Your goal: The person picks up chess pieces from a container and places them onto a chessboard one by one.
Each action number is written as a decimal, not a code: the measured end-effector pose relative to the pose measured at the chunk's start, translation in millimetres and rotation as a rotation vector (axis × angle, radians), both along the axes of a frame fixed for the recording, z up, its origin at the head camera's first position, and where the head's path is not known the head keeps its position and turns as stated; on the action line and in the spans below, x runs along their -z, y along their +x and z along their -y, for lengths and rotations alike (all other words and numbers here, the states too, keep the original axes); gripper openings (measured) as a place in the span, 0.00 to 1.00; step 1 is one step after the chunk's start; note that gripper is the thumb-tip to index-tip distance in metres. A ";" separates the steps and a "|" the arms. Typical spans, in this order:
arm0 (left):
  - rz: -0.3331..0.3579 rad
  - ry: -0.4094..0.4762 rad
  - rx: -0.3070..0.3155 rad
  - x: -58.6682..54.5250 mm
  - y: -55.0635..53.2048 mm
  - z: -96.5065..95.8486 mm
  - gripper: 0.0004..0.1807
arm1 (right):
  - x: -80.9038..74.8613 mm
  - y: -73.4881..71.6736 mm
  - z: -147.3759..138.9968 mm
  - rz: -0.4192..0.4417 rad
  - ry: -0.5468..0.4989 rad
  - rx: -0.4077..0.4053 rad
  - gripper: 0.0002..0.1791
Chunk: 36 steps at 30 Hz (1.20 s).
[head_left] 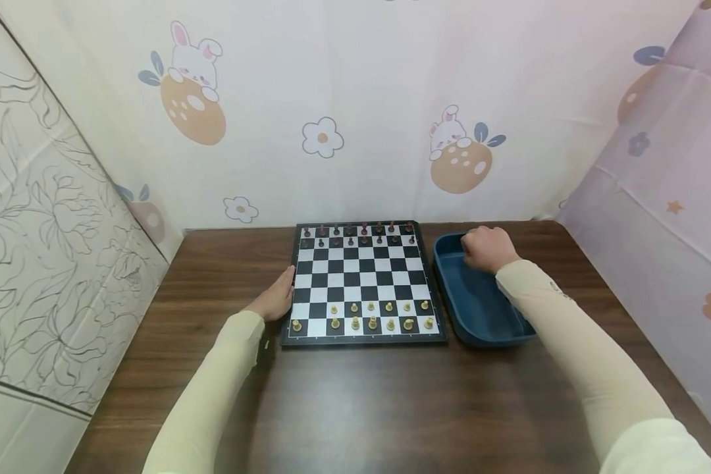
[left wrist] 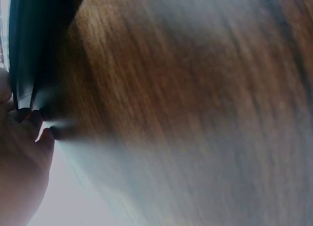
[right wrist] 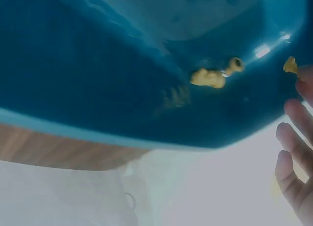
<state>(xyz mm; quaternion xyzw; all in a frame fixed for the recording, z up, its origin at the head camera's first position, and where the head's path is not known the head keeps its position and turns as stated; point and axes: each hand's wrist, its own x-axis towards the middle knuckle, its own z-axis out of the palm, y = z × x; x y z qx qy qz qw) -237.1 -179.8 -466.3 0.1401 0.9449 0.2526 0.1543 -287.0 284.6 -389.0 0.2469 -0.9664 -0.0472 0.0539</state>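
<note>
A black-and-white chessboard [head_left: 352, 280] lies on the table, with two rows of dark red chess pieces [head_left: 364, 228] on its far side. Yellow chess pieces [head_left: 372, 322] stand in two rows on the near side, with gaps at the left. Against the board's left edge rests my left hand [head_left: 277, 297], its fingers stretched along the side. My right hand [head_left: 489, 248] is over the far end of a blue tray [head_left: 480, 309]. In the right wrist view its fingertips pinch a small yellow chess piece [right wrist: 291, 65], partly covered. A knight-like yellow piece [right wrist: 208, 78] lies in the tray.
Beside the knight-like piece lies another small yellow piece [right wrist: 236, 64]. The tray stands just right of the board. Behind the brown wooden table [head_left: 355, 408] hangs a patterned curtain [head_left: 379, 99], with a floral panel [head_left: 41, 164] on the left.
</note>
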 end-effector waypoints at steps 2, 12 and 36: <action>-0.003 0.004 -0.001 0.8 -0.5 0.4 0.30 | -7.8 0.4 4.8 -0.001 -0.004 -0.004 0.20; 0.004 0.027 0.002 -3.4 1.9 1.2 0.30 | -36.4 3.0 35.1 -0.036 0.006 -0.034 0.06; 0.005 0.016 0.002 -0.3 -0.7 1.2 0.30 | -37.8 27.5 164.1 -0.034 0.004 -0.266 0.03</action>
